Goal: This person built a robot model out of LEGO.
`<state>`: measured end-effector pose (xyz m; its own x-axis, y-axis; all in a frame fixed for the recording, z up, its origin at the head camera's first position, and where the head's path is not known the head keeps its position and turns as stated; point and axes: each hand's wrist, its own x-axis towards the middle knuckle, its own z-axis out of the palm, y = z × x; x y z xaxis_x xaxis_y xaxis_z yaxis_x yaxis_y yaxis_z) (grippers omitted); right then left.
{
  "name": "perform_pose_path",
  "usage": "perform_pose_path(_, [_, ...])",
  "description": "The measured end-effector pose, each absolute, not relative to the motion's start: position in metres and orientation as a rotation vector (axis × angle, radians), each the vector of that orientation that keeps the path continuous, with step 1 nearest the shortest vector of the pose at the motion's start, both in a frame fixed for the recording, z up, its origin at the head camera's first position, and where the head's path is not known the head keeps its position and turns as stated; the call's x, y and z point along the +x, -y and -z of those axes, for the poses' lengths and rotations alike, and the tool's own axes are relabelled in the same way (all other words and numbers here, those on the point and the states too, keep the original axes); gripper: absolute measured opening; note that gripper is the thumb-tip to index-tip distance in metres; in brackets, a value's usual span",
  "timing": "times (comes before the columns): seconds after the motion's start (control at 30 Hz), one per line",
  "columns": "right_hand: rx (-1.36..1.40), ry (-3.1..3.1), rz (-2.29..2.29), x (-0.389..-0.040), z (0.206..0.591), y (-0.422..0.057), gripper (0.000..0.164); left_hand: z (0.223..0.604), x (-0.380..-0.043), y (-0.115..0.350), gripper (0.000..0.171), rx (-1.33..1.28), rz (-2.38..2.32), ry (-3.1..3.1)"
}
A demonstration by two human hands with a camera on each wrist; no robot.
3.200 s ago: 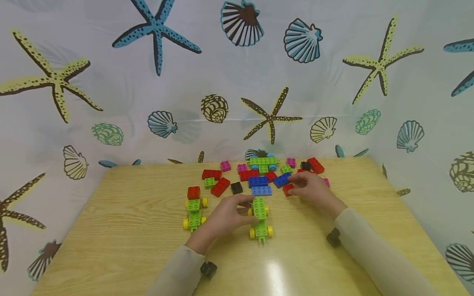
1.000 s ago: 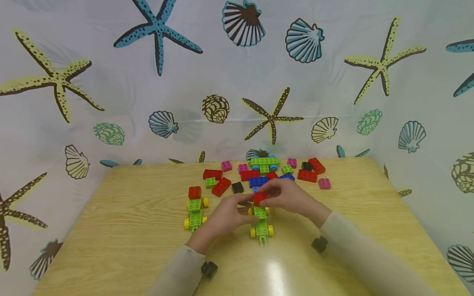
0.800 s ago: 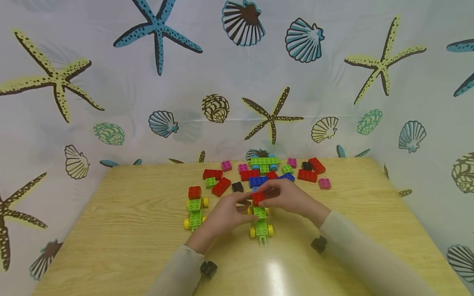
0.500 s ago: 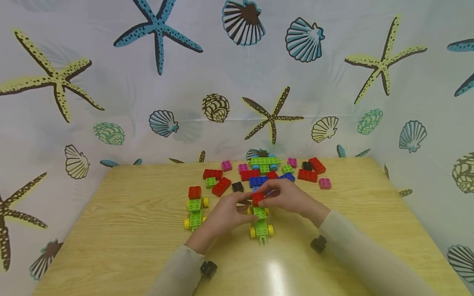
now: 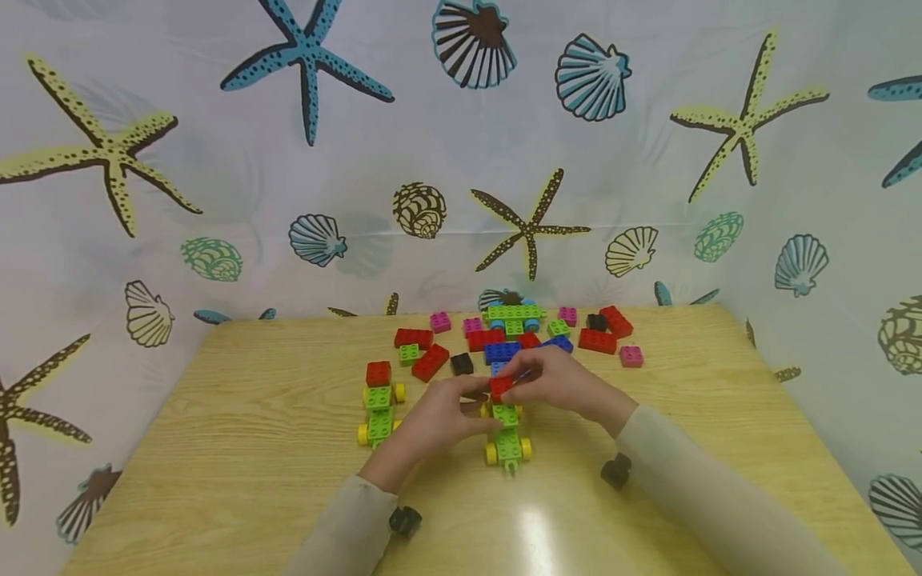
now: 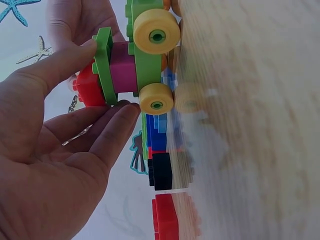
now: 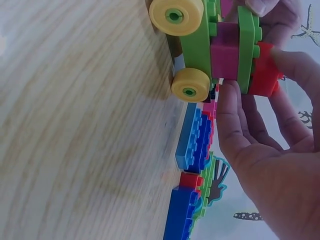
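My left hand holds a green toy car of building bricks with yellow wheels, thumb and fingers at opposite edges of its raised green plate. Under that plate sits a magenta brick. My right hand pinches a small red brick on the car's far end. In the right wrist view the red brick lies against the plate's studs, the thumb on one side of it. To the left stands a second green car with a red brick on its far end.
Behind the hands lie loose bricks, among them a dark blue one, a black one and a red one. A green car with blue wheels stands at the table's back edge, before a patterned cloth.
My right hand has come from the loose bricks at the back right to the car, bringing the small red brick, which has since shifted slightly left. My left hand has stayed at the car.
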<state>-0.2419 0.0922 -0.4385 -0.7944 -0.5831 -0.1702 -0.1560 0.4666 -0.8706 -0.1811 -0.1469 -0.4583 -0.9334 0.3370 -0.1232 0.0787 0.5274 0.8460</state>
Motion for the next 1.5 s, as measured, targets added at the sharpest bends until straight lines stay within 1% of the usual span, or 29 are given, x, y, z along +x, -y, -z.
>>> perform_pose_path(0.33, [-0.6,-2.244,1.276,-0.243,0.44,-0.094,0.023,0.458,-0.181,0.148,0.058,0.392,-1.329,-2.491])
perform_pose_path(0.47, [-0.587,-2.226,1.291,-0.243,0.444,-0.096,0.024,0.459,-0.181,0.147,0.064,0.38,-1.322,-2.492])
perform_pose_path(0.6, [-0.592,-2.213,1.312,-0.24,0.446,-0.098,0.029,0.459,-0.18,0.145,0.07,0.357,-1.322,-2.513])
perform_pose_path(0.73, [-0.603,-2.238,1.32,-0.237,0.447,-0.099,0.035,0.459,-0.179,0.145,0.07,0.332,-1.325,-2.542])
perform_pose_path(0.8, [-0.604,-2.247,1.334,-0.236,0.448,-0.098,0.034,0.458,-0.178,0.146,0.069,0.321,-1.328,-2.549])
perform_pose_path(1.0, [-0.599,-2.282,1.37,-0.232,0.45,-0.095,0.023,0.458,-0.177,0.146,0.067,0.338,-1.323,-2.553])
perform_pose_path(1.3, [-0.62,-2.322,1.342,-0.233,0.451,-0.091,0.021,0.455,-0.176,0.146,0.066,0.325,-1.303,-2.566])
perform_pose_path(1.4, [-0.622,-2.317,1.34,-0.234,0.452,-0.093,0.023,0.455,-0.177,0.146,0.065,0.34,-1.29,-2.576])
perform_pose_path(1.5, [-0.624,-2.305,1.332,-0.234,0.452,-0.096,0.038,0.456,-0.178,0.145,0.066,0.355,-1.282,-2.584])
